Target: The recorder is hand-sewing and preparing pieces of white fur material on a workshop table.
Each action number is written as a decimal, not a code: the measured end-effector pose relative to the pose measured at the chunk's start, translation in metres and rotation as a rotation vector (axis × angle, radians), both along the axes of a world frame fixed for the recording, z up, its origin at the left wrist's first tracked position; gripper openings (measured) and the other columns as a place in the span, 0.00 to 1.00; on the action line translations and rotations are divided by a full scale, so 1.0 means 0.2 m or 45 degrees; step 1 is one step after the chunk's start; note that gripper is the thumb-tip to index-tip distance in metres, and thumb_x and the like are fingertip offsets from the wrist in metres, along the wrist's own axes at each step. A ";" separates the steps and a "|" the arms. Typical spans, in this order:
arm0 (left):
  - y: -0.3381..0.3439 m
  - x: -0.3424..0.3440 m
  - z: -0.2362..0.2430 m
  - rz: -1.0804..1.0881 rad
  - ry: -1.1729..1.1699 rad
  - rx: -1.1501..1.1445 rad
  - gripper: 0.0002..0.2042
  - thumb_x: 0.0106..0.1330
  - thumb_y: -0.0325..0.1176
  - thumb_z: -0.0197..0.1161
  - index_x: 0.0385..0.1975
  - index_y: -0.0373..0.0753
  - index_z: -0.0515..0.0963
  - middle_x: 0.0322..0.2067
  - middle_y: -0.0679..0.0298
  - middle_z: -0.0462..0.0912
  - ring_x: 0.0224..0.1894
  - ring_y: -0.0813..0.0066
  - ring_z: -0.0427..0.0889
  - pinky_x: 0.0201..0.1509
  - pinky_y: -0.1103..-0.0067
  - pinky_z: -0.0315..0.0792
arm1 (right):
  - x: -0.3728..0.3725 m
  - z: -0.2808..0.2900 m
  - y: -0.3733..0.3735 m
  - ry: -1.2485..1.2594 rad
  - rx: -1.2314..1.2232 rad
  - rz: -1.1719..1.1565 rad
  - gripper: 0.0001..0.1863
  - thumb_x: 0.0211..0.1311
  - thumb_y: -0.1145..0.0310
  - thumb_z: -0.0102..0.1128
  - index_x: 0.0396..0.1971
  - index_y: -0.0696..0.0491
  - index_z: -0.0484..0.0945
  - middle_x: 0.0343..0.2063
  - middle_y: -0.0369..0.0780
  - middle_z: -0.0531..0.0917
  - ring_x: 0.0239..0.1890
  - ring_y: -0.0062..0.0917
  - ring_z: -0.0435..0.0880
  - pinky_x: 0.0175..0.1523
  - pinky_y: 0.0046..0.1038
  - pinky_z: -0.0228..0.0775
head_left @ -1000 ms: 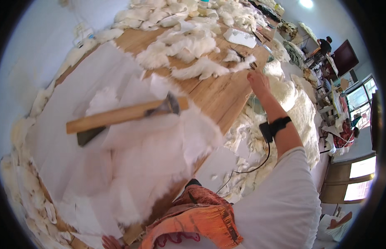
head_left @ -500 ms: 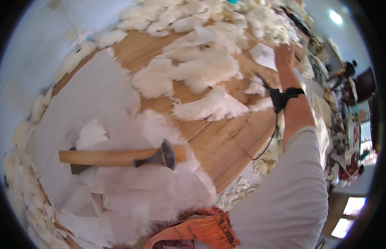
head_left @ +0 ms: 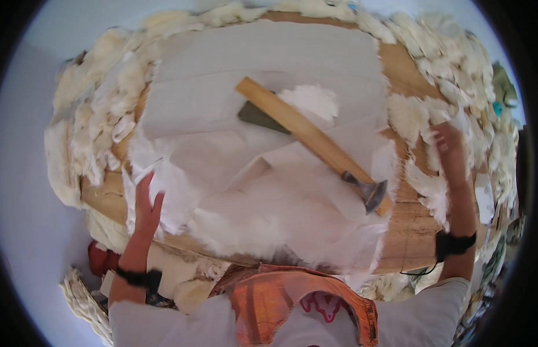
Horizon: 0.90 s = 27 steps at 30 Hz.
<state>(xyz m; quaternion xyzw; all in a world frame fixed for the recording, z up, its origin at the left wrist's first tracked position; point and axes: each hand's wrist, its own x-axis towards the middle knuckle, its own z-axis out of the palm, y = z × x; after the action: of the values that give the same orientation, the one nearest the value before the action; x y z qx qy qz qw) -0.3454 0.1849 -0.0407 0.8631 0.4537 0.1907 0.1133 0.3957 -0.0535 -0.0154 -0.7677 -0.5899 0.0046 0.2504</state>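
Observation:
A pale hide sheet (head_left: 257,58) with fluffy edges covers the middle of the wooden table (head_left: 410,225). On it lie a long wooden bar (head_left: 292,127) with a dark metal axe-like head (head_left: 370,191) near its right end, a dark green flat piece (head_left: 257,118) partly under the bar, and a white fluffy patch (head_left: 309,101). My left hand (head_left: 146,205) is at the sheet's left edge, fingers apart. My right hand (head_left: 446,139) is among white fleece pieces (head_left: 413,115) at the right, fingers bent and blurred; whether it grips any is unclear.
Heaps of cream fleece (head_left: 95,115) line the table's left, back and right. A white block (head_left: 484,196) lies at the right edge. A pale wall (head_left: 26,173) stands at the left. A red object (head_left: 101,254) and more fleece sit below the table's edge.
My view has swung round to face the sheet squarely. My right hand has come back from the far reach to the table's right side; my left hand shows more fully at the sheet's left edge.

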 end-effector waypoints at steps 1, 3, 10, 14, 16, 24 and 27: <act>0.15 0.09 -0.01 -0.047 -0.004 0.018 0.27 0.69 0.28 0.62 0.69 0.34 0.66 0.65 0.48 0.72 0.68 0.49 0.69 0.73 0.62 0.62 | -0.10 -0.14 0.03 -0.651 -0.279 0.329 0.17 0.62 0.73 0.64 0.51 0.50 0.81 0.48 0.43 0.82 0.50 0.40 0.80 0.57 0.40 0.72; 0.35 0.10 -0.07 -0.060 -0.017 0.027 0.28 0.69 0.31 0.65 0.69 0.37 0.67 0.64 0.50 0.73 0.67 0.49 0.70 0.72 0.63 0.65 | -0.72 -0.01 0.20 -0.129 -0.420 0.424 0.27 0.56 0.70 0.71 0.59 0.47 0.79 0.51 0.47 0.81 0.56 0.46 0.78 0.65 0.40 0.70; 0.60 0.21 -0.11 -0.245 0.146 0.175 0.21 0.66 0.34 0.68 0.59 0.43 0.76 0.54 0.56 0.79 0.59 0.55 0.75 0.68 0.61 0.62 | -1.02 -0.25 0.13 -0.003 -0.325 0.218 0.40 0.50 0.73 0.73 0.68 0.46 0.74 0.52 0.48 0.74 0.55 0.44 0.75 0.61 0.40 0.70; 0.51 -0.03 -0.01 -0.373 0.052 0.085 0.10 0.59 0.30 0.69 0.40 0.45 0.80 0.46 0.62 0.78 0.56 0.60 0.76 0.66 0.61 0.62 | -1.04 -0.20 0.06 -0.038 -0.185 0.109 0.36 0.48 0.80 0.68 0.63 0.46 0.80 0.48 0.45 0.73 0.50 0.40 0.75 0.59 0.36 0.70; 0.43 -0.23 -0.07 -0.441 -0.017 0.183 0.08 0.57 0.29 0.69 0.36 0.45 0.79 0.45 0.64 0.78 0.55 0.60 0.76 0.64 0.61 0.63 | -1.10 -0.08 0.03 -0.133 -0.094 0.027 0.37 0.48 0.81 0.68 0.63 0.46 0.80 0.50 0.46 0.73 0.51 0.39 0.75 0.58 0.35 0.71; 0.43 -0.19 -0.01 -0.414 -0.476 0.084 0.25 0.59 0.24 0.69 0.58 0.43 0.75 0.50 0.59 0.78 0.60 0.54 0.75 0.66 0.61 0.64 | -1.45 0.44 0.10 -0.309 0.205 -0.067 0.34 0.55 0.81 0.64 0.66 0.50 0.78 0.49 0.46 0.72 0.54 0.39 0.76 0.61 0.34 0.69; 0.41 0.00 -0.04 -0.565 -0.732 -0.088 0.31 0.59 0.28 0.71 0.66 0.41 0.72 0.49 0.58 0.79 0.55 0.53 0.77 0.66 0.60 0.64 | -1.63 0.47 0.22 -0.196 0.226 -0.049 0.34 0.54 0.81 0.64 0.66 0.51 0.78 0.49 0.45 0.73 0.54 0.37 0.76 0.61 0.32 0.69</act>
<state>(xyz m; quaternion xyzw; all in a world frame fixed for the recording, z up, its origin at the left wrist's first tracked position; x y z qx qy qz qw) -0.3446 0.2667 -0.0489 0.8472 0.2112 0.3811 0.3039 0.0691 -0.0089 0.0794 -0.7517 -0.5906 -0.1114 0.2715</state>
